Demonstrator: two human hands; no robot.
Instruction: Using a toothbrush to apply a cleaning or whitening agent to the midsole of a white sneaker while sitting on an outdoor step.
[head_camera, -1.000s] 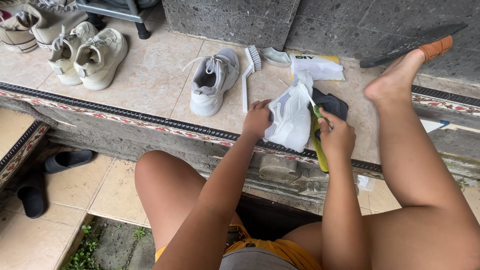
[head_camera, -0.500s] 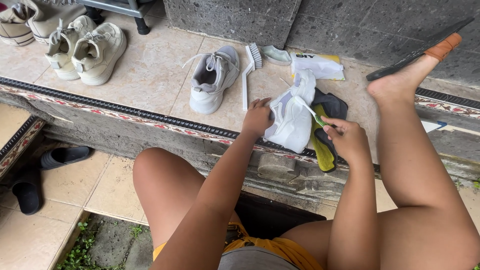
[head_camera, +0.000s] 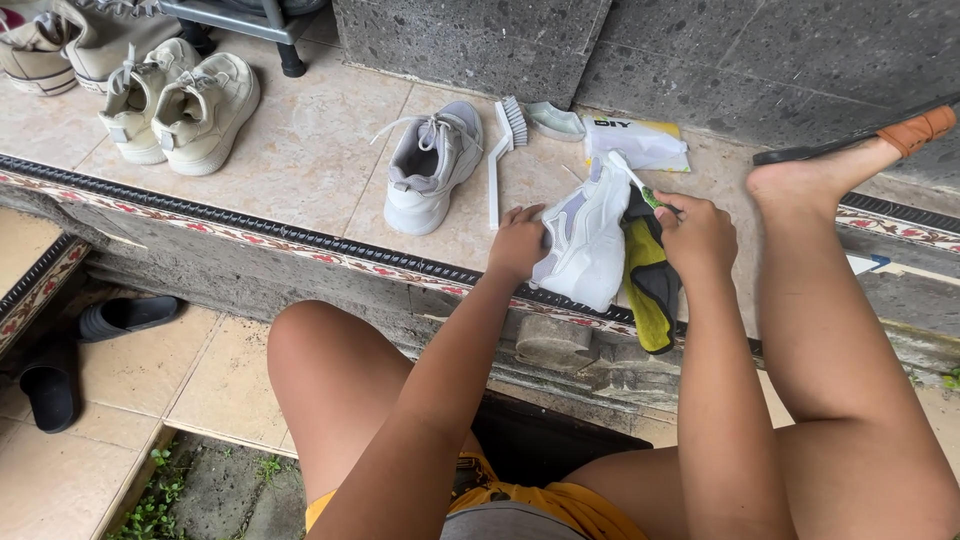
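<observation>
Scrubbing, it seems: centre frame, the left hand grips a white sneaker on the tiled ledge; the right hand pinches a small brush. Next stroke likely needs steady bracing.

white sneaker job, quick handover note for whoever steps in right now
Left hand: holds the white sneaker by its side at the ledge's edge.
Right hand: grip shut on a small green-handled brush, bristle end against the sneaker's upper.
Yellow and black cloth hangs beside the sneaker, under the right hand.
Second sneaker, long white brush and white packet lie on the tiles behind.
Done: cannot tell how clean it is.
Left: second sneaker untouched.
</observation>
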